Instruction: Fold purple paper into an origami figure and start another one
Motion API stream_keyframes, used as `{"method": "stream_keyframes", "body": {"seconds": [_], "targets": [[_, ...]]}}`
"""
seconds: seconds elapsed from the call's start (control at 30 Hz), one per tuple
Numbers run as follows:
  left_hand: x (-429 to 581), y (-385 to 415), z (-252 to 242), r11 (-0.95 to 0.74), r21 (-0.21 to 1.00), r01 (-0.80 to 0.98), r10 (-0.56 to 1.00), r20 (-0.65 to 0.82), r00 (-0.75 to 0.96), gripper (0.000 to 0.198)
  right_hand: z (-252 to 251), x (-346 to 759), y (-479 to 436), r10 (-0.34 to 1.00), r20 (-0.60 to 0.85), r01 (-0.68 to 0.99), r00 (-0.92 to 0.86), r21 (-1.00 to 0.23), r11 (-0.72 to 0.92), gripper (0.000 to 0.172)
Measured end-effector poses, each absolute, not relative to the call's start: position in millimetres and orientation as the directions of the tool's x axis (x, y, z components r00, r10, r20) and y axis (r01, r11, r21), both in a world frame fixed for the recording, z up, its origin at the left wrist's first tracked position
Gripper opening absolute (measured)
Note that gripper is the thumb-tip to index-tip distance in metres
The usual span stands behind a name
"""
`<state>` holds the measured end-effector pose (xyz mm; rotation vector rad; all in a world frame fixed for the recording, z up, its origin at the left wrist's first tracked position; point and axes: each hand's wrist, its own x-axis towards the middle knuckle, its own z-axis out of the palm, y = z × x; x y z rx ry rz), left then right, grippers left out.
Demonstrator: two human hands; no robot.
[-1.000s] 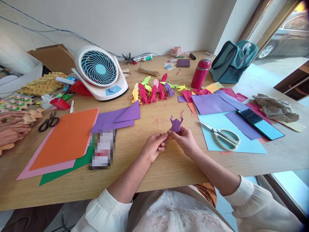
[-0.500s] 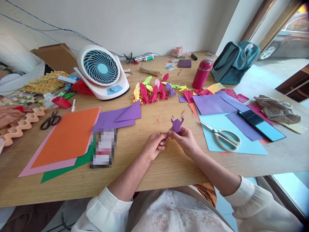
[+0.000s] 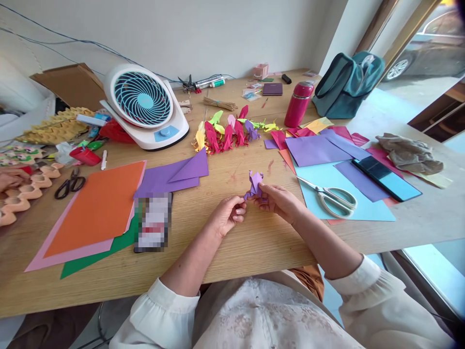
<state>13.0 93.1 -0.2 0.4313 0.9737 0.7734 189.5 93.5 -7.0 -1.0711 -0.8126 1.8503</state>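
Observation:
A small purple origami figure [image 3: 255,182] with thin curled limbs is held up over the wooden table, between both hands. My left hand [image 3: 229,213] pinches one of its thin limbs at the lower left. On the other side, my right hand [image 3: 278,199] grips the body, thumb in front and fingers behind, so part of the paper is hidden. Beyond the hands lies a cluster of folded paper figures [image 3: 227,137] in red, yellow, green, pink and purple. White-handled scissors [image 3: 336,201] rest on a light blue sheet [image 3: 366,211] to the right.
Orange sheets [image 3: 100,208], purple paper [image 3: 181,173] and a blurred phone [image 3: 154,223] lie on the left. A white fan [image 3: 145,104], pink bottle [image 3: 300,104] and teal bag [image 3: 348,87] stand behind. Black scissors [image 3: 70,184] lie near another person's hand [image 3: 10,179] at far left.
The purple origami figure has been turned and tilted, so its limbs point differently. My right hand has shifted its grip, thumb now on the figure's side. The camera view has shifted slightly.

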Motion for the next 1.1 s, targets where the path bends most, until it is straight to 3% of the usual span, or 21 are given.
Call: {"method": "stream_keyframes", "body": {"seconds": [0.33,0.63,0.83,1.1], "targets": [[11.3,92.5,0.0,0.63,0.677,-0.379,0.776,-0.539,0.328,0.009,-8.2,188.2,93.5,0.917,-0.324,-0.253,-0.233,-0.89,-0.379,0.035],[11.6,89.8,2.0,0.569,0.738,-0.362,0.82,-0.475,0.319,0.019,-9.6,184.2,92.1,0.992,-0.063,0.104,-0.106,-0.993,-0.052,0.049],[14.6,85.8,-0.2,0.494,0.801,-0.339,0.865,-0.412,0.286,0.026,-10.7,180.9,91.6,0.98,-0.086,0.044,-0.177,-0.996,-0.08,0.044],[18.5,81.0,-1.9,0.33,0.93,-0.163,0.933,-0.295,0.205,0.023,-14.2,180.7,92.3,0.982,-0.089,0.056,-0.166,-0.995,-0.081,0.041]]}}
